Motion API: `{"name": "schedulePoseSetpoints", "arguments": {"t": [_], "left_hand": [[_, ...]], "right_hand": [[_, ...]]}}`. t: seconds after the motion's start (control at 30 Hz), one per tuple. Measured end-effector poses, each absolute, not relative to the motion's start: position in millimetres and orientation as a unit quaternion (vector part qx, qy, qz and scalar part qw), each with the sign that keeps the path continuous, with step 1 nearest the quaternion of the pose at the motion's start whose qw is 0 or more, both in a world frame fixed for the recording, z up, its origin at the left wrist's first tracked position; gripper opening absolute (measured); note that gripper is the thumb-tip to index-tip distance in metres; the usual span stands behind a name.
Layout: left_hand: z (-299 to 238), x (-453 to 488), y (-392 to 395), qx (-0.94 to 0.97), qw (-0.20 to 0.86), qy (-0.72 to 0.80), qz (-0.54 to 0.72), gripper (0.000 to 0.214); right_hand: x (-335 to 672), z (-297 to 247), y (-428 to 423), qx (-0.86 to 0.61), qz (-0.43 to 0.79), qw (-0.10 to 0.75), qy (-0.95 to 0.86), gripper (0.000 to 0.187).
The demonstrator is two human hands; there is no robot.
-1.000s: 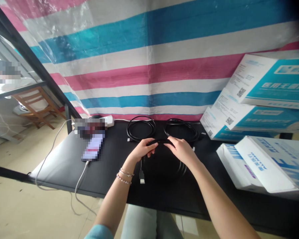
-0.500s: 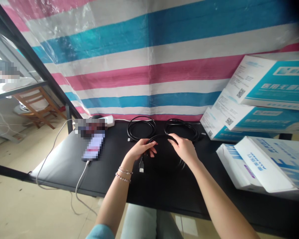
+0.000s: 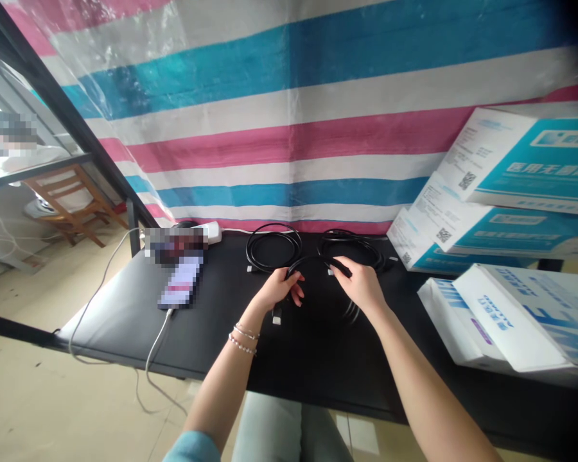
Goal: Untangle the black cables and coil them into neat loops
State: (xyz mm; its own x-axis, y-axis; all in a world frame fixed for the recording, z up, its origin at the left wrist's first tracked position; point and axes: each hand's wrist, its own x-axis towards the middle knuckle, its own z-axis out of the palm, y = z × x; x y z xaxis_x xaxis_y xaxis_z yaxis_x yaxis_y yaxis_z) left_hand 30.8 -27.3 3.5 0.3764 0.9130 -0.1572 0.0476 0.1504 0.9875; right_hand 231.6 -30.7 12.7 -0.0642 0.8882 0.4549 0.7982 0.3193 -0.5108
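Observation:
Both of my hands hold one black cable (image 3: 313,262) looped above a black table (image 3: 125,308). My left hand (image 3: 277,290), with bead bracelets on the wrist, is closed on the loop's left side, and a plug end (image 3: 276,314) hangs just below it. My right hand (image 3: 361,285) is closed on the loop's right side, pinching the other plug end between its fingertips. More turns of the cable show under my right palm. Behind my hands lie two coiled black cables, one at the left (image 3: 273,247) and one at the right (image 3: 351,249).
A phone (image 3: 180,285) on a white charging cable (image 3: 157,337) lies at the left, with a white adapter (image 3: 212,232) behind it. White and blue boxes (image 3: 505,192) are stacked at the right, with more (image 3: 510,314) at the near right. A striped tarp (image 3: 289,115) hangs behind the table.
The loop has been drawn up and back from the table. The hanging plug has risen toward my left hand, and my right fingers have come to pinch the other plug end.

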Motion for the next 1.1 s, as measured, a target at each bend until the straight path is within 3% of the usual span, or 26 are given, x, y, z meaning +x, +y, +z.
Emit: {"name": "schedulePoseSetpoints", "arguments": {"t": [0.8,1.1], "left_hand": [[3.6,31.5,-27.4,0.583,0.584,0.454,0.335,0.033],[8.8,29.0,-28.9,0.49,0.663,0.441,0.355,0.027]], "right_hand": [[236.3,14.6,-29.4,-0.572,0.148,0.328,-0.737,0.027],[237.5,12.4,-29.8,-0.595,0.124,0.334,-0.721,0.028]]}}
